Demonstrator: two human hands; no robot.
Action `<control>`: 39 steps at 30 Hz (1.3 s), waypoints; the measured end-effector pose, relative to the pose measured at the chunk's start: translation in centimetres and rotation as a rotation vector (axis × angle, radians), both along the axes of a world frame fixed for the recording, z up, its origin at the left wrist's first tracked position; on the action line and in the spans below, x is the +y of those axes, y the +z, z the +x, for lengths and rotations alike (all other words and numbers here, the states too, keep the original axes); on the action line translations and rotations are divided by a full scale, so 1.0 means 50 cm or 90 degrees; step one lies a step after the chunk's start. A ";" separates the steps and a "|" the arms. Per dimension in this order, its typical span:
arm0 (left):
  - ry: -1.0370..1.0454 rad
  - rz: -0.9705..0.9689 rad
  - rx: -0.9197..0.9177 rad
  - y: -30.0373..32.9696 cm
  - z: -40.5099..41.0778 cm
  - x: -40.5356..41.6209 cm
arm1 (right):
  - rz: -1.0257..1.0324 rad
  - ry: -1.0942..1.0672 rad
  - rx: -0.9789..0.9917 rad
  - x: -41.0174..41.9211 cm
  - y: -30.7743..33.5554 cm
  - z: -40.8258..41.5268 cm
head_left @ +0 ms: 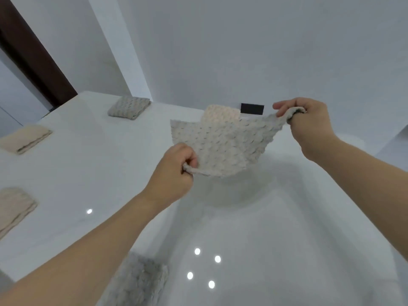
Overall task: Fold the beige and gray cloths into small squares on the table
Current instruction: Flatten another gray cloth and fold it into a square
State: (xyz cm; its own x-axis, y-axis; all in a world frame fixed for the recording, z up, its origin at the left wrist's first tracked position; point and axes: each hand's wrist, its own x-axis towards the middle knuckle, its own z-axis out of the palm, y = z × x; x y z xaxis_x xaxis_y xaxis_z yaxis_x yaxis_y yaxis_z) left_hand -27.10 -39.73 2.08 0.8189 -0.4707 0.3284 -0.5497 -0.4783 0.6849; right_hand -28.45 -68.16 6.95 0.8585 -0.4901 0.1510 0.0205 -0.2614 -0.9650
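Both hands hold one textured gray cloth (pixel 223 146) up in the air, centre of frame, above the white table (pixel 265 228). Left hand (pixel 174 173), just left of centre, has fingers curled tight round the cloth's near-left corner, w/ a bit of fabric poking out past the knuckles. Right hand (pixel 309 124), upper right of frame, pinches the opposite corner betw. thumb and curled fingers; that corner is bunched in the grip. Cloth is stretched betw. the two hands and sags in the middle; its shadow falls on the table right below.

Behind the held cloth, partly hidden by it, a folded beige cloth (pixel 221 113) lies on the table near the far edge, next to a small black rectangle (pixel 252 108) on the wall.

Other folded cloths on the table: a gray folded cloth (pixel 129 107) upper left near the far corner; a beige folded one (pixel 25 139) at the left edge; another beige one (pixel 13 208) lower down the left edge, partly cut off by the frame. A fluffy gray cloth (pixel 136 281) sits at bottom centre, blurred, close to the left forearm. Bright light spots reflect off the glossy tabletop in the lower middle.
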 end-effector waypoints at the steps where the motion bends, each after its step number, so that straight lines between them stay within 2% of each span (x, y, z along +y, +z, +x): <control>1: -0.034 0.046 0.035 -0.033 -0.020 -0.006 | -0.004 0.016 0.028 -0.007 -0.028 -0.022; 5: -0.104 0.244 0.179 -0.145 -0.105 -0.017 | -0.094 0.154 0.178 -0.039 -0.141 -0.122; 7: -0.111 0.336 0.192 -0.168 -0.151 -0.030 | -0.150 0.222 0.239 -0.064 -0.179 -0.175; 9: -0.100 0.349 0.207 -0.177 -0.192 -0.045 | -0.263 0.297 0.285 -0.098 -0.199 -0.219; 13: -0.149 0.338 0.365 -0.143 -0.261 -0.088 | -0.567 0.507 0.441 -0.171 -0.184 -0.259; 15: -0.195 0.407 0.439 -0.116 -0.278 -0.104 | -0.652 0.526 0.485 -0.189 -0.160 -0.253; 17: -0.167 0.410 0.489 -0.090 -0.280 -0.117 | -0.678 0.487 0.456 -0.180 -0.138 -0.233; 19: -0.052 0.356 0.449 -0.074 -0.264 -0.135 | -0.614 0.417 0.360 -0.143 -0.136 -0.199; 21: 0.082 0.299 0.314 -0.085 -0.224 -0.159 | -0.552 0.365 0.268 -0.085 -0.159 -0.156; 25: 0.209 0.242 0.082 -0.178 -0.124 -0.218 | -0.646 0.424 0.213 0.018 -0.250 -0.068; 28: 0.238 0.368 0.073 -0.251 -0.107 -0.227 | -0.726 0.419 0.267 0.032 -0.325 -0.040; 30: 0.252 0.407 0.068 -0.281 -0.106 -0.222 | -0.743 0.385 0.270 0.027 -0.355 -0.038; 39: 0.263 0.397 0.059 -0.283 -0.105 -0.223 | -0.742 0.377 0.274 0.030 -0.357 -0.042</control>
